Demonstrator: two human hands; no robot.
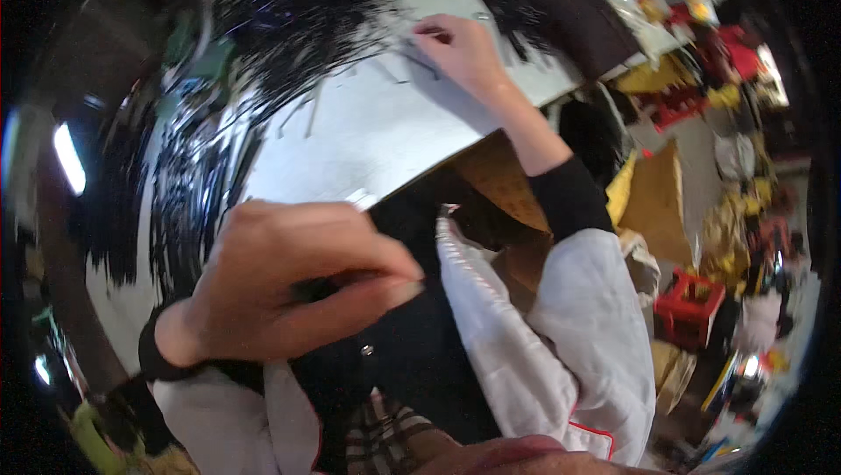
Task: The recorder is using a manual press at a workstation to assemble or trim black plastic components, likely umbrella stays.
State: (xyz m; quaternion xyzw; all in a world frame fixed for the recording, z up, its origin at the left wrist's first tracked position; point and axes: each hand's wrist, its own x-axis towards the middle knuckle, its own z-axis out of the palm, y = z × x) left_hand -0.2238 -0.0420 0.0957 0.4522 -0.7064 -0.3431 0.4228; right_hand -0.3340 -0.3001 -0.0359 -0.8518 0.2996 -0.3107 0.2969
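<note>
Close to my chest, my left hand (pixel 302 278) is closed, thumb and fingertips pressed together; whatever may be pinched there is hidden. Farther off, my right hand (pixel 469 55) reaches over the white tabletop (pixel 350 138) with its fingers curled in a pinch. I cannot make out anything between them. Just left of it spreads a tangled heap of thin black strips (pixel 302 24). A few loose strips (pixel 311 112) lie apart along the near side of the heap. More long black strips (pixel 197 204) hang or lie in bunches at the left, beyond my left hand.
Another batch of black strips (pixel 517 7) lies at the far right of the table, beside a dark brown panel (pixel 569 7). Right of the table are cardboard (pixel 657 204), a red crate (pixel 689 307) and much clutter. A green object (pixel 210 63) stands by the heap.
</note>
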